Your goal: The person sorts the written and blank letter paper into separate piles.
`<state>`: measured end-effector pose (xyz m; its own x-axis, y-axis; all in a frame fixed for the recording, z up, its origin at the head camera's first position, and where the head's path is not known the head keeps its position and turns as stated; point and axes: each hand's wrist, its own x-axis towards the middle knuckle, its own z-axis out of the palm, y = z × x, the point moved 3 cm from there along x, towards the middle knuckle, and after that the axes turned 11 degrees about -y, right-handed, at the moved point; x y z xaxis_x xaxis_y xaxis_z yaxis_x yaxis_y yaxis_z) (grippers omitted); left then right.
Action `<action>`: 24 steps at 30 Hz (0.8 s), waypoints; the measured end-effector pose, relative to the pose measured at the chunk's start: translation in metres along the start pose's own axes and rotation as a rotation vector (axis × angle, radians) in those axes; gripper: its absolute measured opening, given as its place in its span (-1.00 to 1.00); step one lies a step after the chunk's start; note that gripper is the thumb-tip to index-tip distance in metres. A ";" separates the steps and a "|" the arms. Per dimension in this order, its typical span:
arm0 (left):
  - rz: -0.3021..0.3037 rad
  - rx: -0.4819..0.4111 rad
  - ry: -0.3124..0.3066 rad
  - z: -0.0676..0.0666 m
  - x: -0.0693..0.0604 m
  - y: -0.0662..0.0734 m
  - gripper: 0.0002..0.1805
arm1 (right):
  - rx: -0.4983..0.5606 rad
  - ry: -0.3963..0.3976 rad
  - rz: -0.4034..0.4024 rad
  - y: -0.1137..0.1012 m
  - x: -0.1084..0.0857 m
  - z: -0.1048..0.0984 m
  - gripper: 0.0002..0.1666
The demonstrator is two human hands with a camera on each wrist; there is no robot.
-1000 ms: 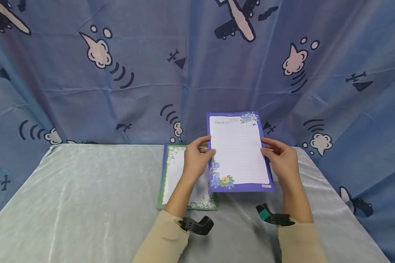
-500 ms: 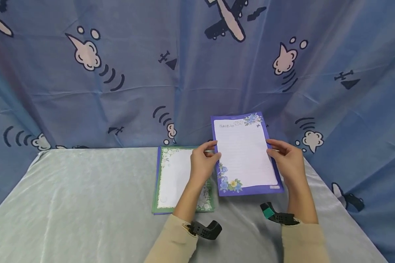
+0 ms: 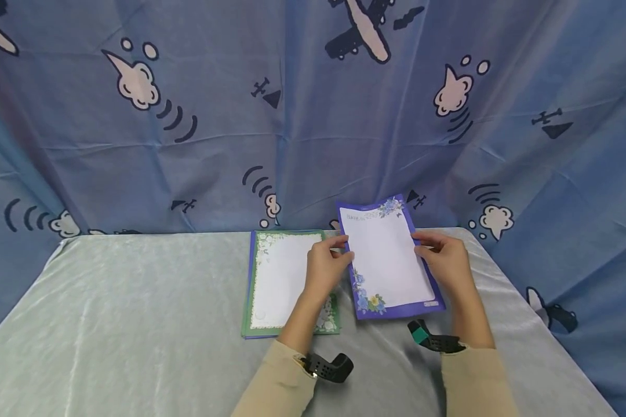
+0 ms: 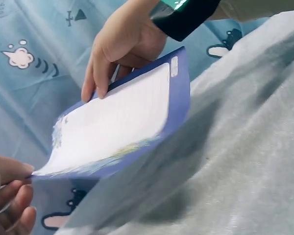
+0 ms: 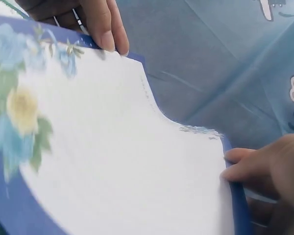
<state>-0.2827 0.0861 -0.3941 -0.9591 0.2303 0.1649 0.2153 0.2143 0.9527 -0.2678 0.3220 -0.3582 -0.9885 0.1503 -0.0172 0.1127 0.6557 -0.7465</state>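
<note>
Your left hand [image 3: 325, 267] pinches the left border of the purple-bordered sheet [image 3: 386, 255], right of centre in the head view, with thumb and fingers close together. Your right hand [image 3: 445, 259] pinches the opposite border in the same narrow way, so the page spans the gap between both hands.

Just left of the page lies a green-bordered sheet [image 3: 279, 278], a purple edge showing along its left side; your left forearm crosses its lower right part. Between the two borders a narrow strip of pale cloth [image 3: 135, 324] shows, and that cloth runs much farther toward the lower left of the frame. The page's top edge overlaps the blue curtain [image 3: 214, 116] in the head view.

The left wrist view adds what the head view hardly gives — the page is held off the cloth, with a shadow below it, and faint ruled lines cross it. The right wrist view shows a strong bend in the far edge between your hands — and a yellow flower large at left.
</note>
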 end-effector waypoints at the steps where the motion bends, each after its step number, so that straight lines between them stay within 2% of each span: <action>1: -0.007 0.004 -0.005 0.001 0.000 -0.002 -0.63 | -0.010 -0.004 -0.002 0.002 0.001 0.001 -0.58; 9: -0.075 0.066 -0.016 0.003 -0.003 -0.017 -0.66 | -0.049 -0.068 -0.012 0.018 0.007 0.012 -0.59; 16: -0.164 0.175 -0.011 0.001 -0.004 -0.029 -0.68 | -0.069 -0.102 -0.040 0.030 0.012 0.020 -0.61; 24: -0.193 0.245 -0.024 0.002 -0.005 -0.035 -0.66 | -0.087 -0.117 -0.019 0.042 0.014 0.031 -0.62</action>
<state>-0.2851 0.0797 -0.4288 -0.9824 0.1854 -0.0217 0.0708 0.4777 0.8757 -0.2802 0.3288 -0.4106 -0.9949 0.0538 -0.0849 0.0976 0.7197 -0.6874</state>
